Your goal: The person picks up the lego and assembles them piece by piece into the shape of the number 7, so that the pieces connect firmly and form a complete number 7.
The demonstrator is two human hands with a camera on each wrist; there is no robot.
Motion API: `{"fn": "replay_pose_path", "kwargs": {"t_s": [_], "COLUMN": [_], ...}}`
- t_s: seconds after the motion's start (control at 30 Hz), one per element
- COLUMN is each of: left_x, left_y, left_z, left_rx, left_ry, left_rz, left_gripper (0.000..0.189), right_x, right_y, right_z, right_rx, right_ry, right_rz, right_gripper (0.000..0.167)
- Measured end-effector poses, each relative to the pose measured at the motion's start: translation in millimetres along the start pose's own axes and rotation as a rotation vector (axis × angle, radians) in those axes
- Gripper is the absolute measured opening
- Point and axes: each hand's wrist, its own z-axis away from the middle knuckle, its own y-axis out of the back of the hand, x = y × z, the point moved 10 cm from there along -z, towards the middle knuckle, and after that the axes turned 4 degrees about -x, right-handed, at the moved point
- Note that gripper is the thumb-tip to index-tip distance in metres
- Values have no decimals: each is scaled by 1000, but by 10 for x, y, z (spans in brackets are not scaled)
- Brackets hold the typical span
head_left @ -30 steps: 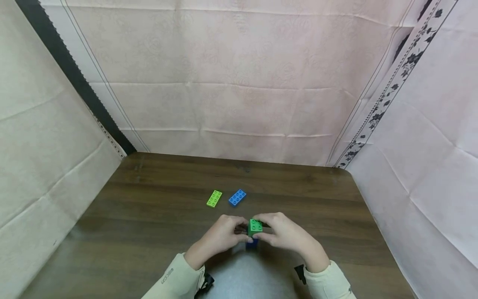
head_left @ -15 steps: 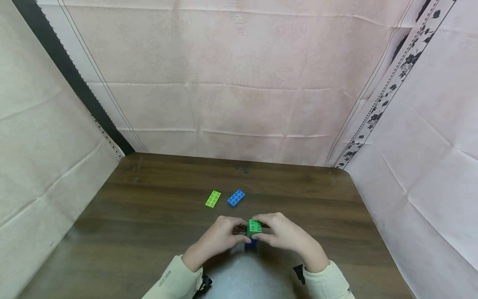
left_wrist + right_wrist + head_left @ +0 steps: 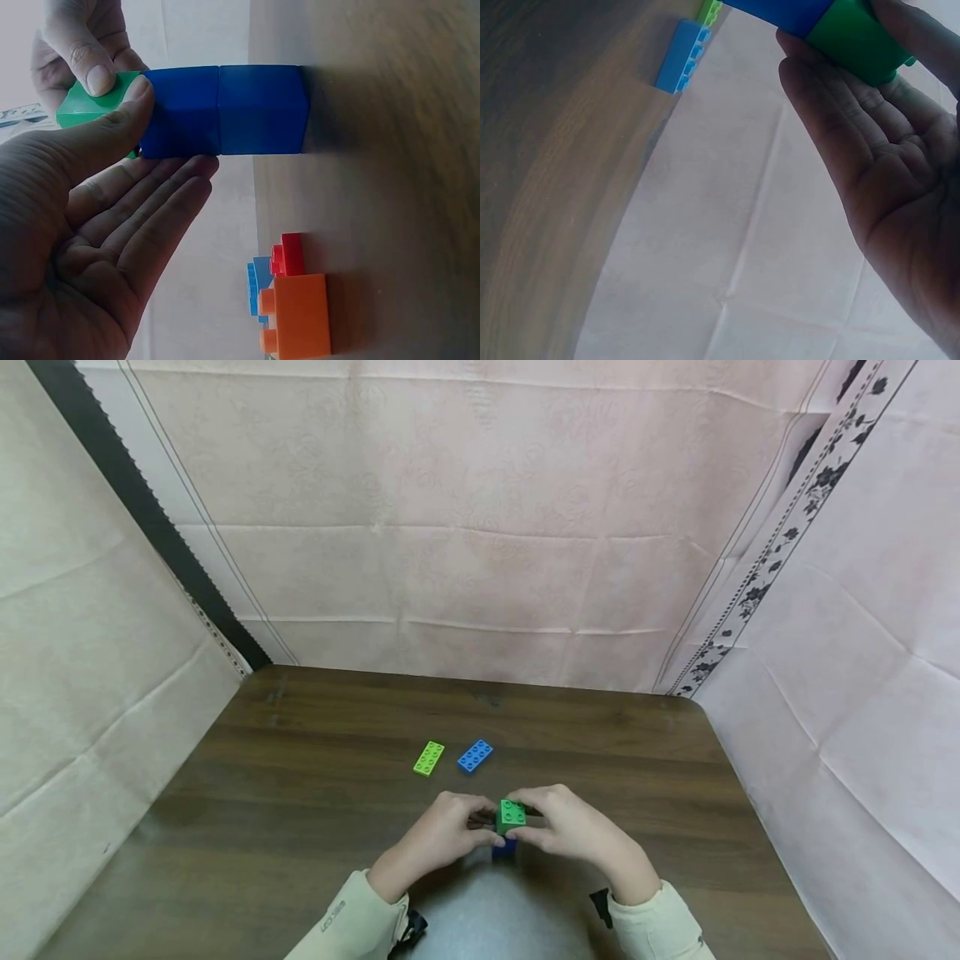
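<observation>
Two dark blue bricks [image 3: 262, 110] stand stacked upright on the table, with a green brick [image 3: 512, 816] on top. My right hand [image 3: 573, 831] pinches the green brick between thumb and fingers. From the other side my left hand [image 3: 446, 831] holds the stack, its thumb lying across the seam between the green brick and the upper blue one in the left wrist view. The fingers of that hand stretch along the blue bricks. From the head view, my hands and the green brick cover most of the blue part.
Beyond my hands lie a lime green brick [image 3: 428, 758] and a lighter blue brick [image 3: 475, 756]. An orange brick [image 3: 302, 316] and a red brick [image 3: 294, 255] show in the left wrist view. Pale cloth [image 3: 480, 527] hangs behind the wooden table [image 3: 300, 827] and at both sides.
</observation>
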Motion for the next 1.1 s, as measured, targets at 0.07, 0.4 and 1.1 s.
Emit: {"fn": "replay_pose_path", "kwargs": {"t_s": [0.07,0.4,1.1], "left_x": [1,-4,24], "left_y": [2,-13,9], "left_z": [-1,-17,18], "left_rx": [-3,-12,-5], "left_ry": [3,3,-40], "left_rz": [0,15,37], "left_gripper": [32,33,30], "right_x": [-3,-13,22], "right_y": [2,7,-17], "right_z": [-4,-7,-28], "right_rx": [0,-20,-26], "right_ry": [0,-31,-70], "right_rz": [11,21,12], "right_gripper": [29,29,30]}}
